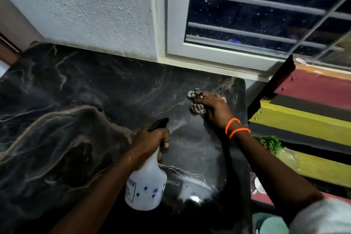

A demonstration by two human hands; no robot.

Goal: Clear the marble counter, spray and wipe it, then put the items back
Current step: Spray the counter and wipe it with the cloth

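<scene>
Black marble counter (76, 100) with one spray bottle (146, 182) near the front edge, left hand (152, 138) wrapped round its neck. Right hand (212, 108) sits further back by the window (266, 15), fingers curled on one checkered cloth (195, 100), mostly hidden underneath. Two orange bands (235, 127) on that wrist.

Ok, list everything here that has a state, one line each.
Spray bottle: upright, held off the counter by its neck, nozzle aimed away from the person.
Left hand: grips the bottle's neck, finger at the trigger.
Cloth: bunched, pressed on the counter.
Right hand: holds the cloth down near the far right corner.
Marble counter: cleared, shiny patches near the bottle.
Window: shut, barred, dark outside.
</scene>
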